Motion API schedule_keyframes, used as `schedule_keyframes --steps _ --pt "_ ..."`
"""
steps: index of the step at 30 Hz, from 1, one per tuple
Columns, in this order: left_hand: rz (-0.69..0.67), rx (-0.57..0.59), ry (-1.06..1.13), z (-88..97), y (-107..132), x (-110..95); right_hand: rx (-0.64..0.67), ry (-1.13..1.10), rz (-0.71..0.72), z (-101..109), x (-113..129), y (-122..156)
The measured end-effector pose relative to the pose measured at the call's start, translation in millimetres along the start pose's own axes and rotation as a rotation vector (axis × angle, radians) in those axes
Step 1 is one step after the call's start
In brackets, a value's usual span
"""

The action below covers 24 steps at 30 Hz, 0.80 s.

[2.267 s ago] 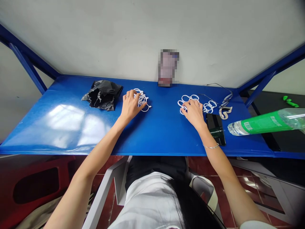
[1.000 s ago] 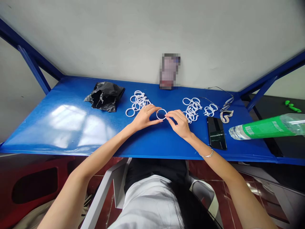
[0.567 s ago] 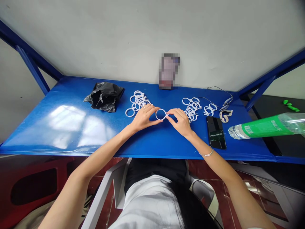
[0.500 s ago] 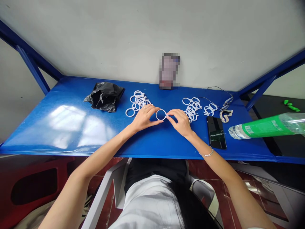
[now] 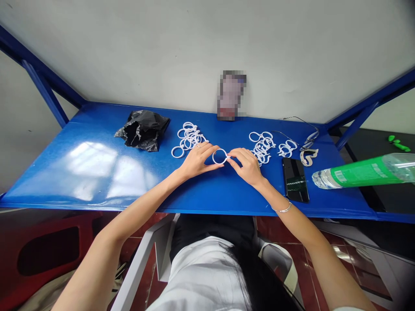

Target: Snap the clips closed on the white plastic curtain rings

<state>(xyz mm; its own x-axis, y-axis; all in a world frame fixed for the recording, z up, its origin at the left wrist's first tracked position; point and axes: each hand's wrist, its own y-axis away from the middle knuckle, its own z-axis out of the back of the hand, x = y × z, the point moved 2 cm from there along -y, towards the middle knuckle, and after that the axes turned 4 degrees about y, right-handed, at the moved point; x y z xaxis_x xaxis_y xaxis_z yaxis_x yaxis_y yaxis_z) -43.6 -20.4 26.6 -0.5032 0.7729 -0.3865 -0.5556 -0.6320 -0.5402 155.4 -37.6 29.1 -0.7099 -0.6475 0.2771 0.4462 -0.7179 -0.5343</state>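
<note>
"While I'm on the far end of this link, I need the head view read out: where's the white ring (image 5: pixel 220 149)?"

"I have it between the two hands, over the middle of the blue table (image 5: pixel 207 196). The left hand (image 5: pixel 196 161) has it between thumb and index finger on its left side. The right hand (image 5: pixel 247 166) pinches the small catch on its right side."

"So both are clamped on it?"

"Yes, both, fingertips only. I can't tell whether the catch is fastened; it's too small from here."

"What else do I have around them?"

"Just behind the left hand, a heap of similar rings (image 5: pixel 191 139); behind the right, a second heap (image 5: pixel 261 149). Further right lie a little cluster (image 5: pixel 286 149) of rings, a black phone (image 5: pixel 295 180) and a green-labelled bottle (image 5: pixel 365 170). A black plastic bag (image 5: pixel 145 127) sits left of the first heap."
</note>
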Motion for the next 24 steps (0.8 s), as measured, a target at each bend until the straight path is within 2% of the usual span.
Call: schedule_keyframes --steps 6,11,16,24 --pt "-0.008 -0.010 -0.012 -1.0 1.2 1.0 0.017 0.040 0.018 -0.3 0.7 0.1" --pt "-0.051 -0.075 -0.004 -2.1 2.2 -0.8 -0.026 -0.008 0.020 0.9 1.7 0.7" --pt "-0.029 -0.078 0.009 -3.1 2.6 -2.8 -0.032 -0.066 -0.007 2.3 2.6 0.5" --pt "-0.070 -0.128 0.043 -2.6 3.2 -6.8 -0.096 -0.088 0.035 5.9 5.0 1.3"
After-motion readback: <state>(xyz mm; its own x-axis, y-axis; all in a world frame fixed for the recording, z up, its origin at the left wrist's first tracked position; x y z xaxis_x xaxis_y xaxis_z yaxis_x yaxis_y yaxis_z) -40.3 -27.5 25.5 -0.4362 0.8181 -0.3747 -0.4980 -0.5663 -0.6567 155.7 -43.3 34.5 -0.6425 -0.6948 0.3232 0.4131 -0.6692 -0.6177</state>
